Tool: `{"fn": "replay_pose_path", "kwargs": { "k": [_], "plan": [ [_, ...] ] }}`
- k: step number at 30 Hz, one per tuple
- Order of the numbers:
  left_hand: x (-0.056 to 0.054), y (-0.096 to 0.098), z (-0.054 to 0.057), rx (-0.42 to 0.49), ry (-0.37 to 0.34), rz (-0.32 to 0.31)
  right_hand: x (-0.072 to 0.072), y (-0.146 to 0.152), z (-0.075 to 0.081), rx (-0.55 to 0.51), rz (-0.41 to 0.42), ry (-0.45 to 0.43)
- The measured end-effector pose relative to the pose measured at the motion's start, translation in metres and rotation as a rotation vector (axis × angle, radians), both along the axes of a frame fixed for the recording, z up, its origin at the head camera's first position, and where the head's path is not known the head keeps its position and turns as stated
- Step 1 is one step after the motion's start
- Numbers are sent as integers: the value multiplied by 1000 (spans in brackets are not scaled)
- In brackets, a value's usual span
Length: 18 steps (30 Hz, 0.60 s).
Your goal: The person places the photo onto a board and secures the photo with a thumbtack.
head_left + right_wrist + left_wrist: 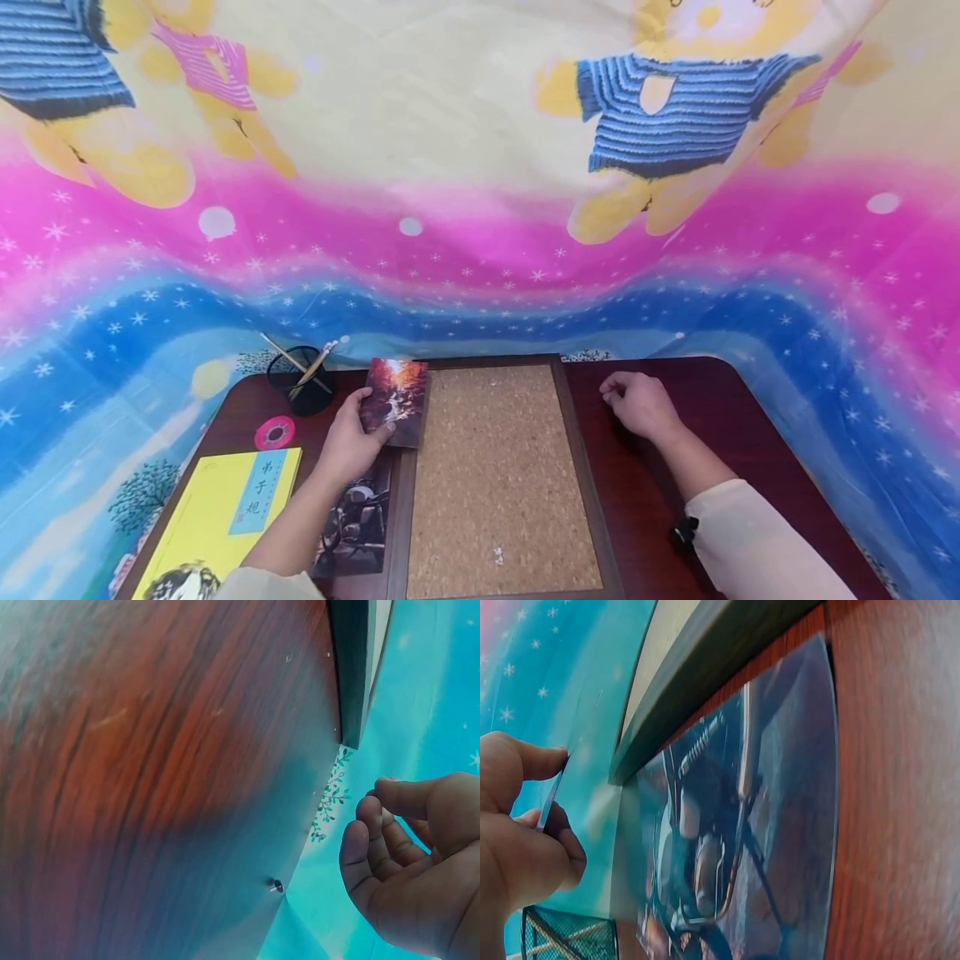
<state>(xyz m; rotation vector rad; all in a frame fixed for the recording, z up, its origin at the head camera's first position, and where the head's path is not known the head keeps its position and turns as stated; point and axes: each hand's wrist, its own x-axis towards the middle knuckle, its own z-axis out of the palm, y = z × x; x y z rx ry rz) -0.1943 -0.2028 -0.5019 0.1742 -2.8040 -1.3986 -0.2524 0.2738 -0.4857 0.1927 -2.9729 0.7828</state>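
Observation:
My left hand [352, 442] pinches a photo card [397, 400] between thumb and fingers, over the corkboard's upper left edge. The card shows a stream among red trees; in the left wrist view it is seen nearly edge-on. Beneath that forearm lies a second photo, of a motorcycle [705, 840], partly hidden in the head view. The brown-framed corkboard [502, 475] lies in the middle of the table. Right of it, my right hand [641, 404] hovers over the table with loosely curled fingers, thumb tip close to the index fingertip, nothing visible between them.
A black mesh pen holder [307, 392] with pencils stands at the back left. In front of it are a pink tape roll [274, 432] and a yellow book [217, 508]. A small shiny object [276, 885] sits near the table's [150, 787] edge. A patterned cloth [450, 275] surrounds the table.

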Motion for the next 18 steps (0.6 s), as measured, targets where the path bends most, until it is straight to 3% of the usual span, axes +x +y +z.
{"fn": "replay_pose_path", "kwargs": {
  "k": [10,18],
  "plan": [
    [0,18,2,42,7,-25,0,-10,0,-39,11,56],
    [2,30,2,68,-3,-46,0,-19,0,-63,3,52]
  ]
}}
